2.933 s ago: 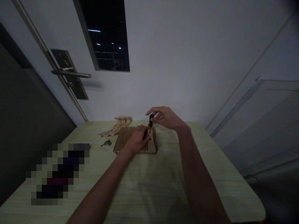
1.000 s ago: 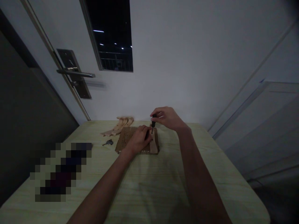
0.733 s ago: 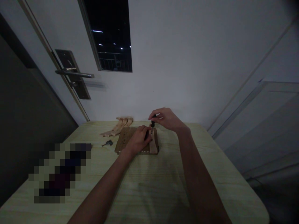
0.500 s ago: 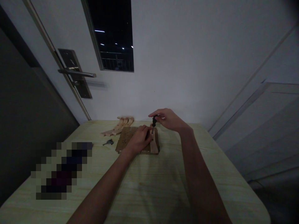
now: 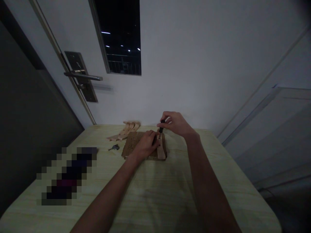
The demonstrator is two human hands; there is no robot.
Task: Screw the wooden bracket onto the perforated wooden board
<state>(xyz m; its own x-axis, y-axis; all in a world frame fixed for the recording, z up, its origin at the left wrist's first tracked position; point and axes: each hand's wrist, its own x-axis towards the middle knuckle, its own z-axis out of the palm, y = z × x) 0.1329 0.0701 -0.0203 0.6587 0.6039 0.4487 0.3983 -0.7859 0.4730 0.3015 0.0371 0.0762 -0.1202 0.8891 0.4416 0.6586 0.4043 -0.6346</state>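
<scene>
A black-handled screwdriver (image 5: 161, 127) is pinched in my right hand (image 5: 177, 123), its shaft pointing down at the upper part of a pale curved wooden piece (image 5: 160, 152). That piece lies along the right side of a brown corrugated cardboard slab (image 5: 128, 149). From the left, my left hand (image 5: 146, 143) rests on the cardboard with its fingers closed against the wooden piece near the screwdriver's tip. Whether a screw sits under the tip is too small to tell. Small holes or marks dot the cardboard's left part.
Several more curved wooden pieces (image 5: 125, 131) lie at the table's back edge. A small heap of screws (image 5: 114, 147) is left of the cardboard. Farther left, a pixelated dark object (image 5: 73, 171) rests on the wood-grain table (image 5: 155, 194). Behind stands a white door with a handle (image 5: 84, 76).
My right hand's fingers have curled more around the screwdriver handle, where the forefinger was stretched out over its top. The whole view has shifted slightly. My left hand stays on the wooden piece.
</scene>
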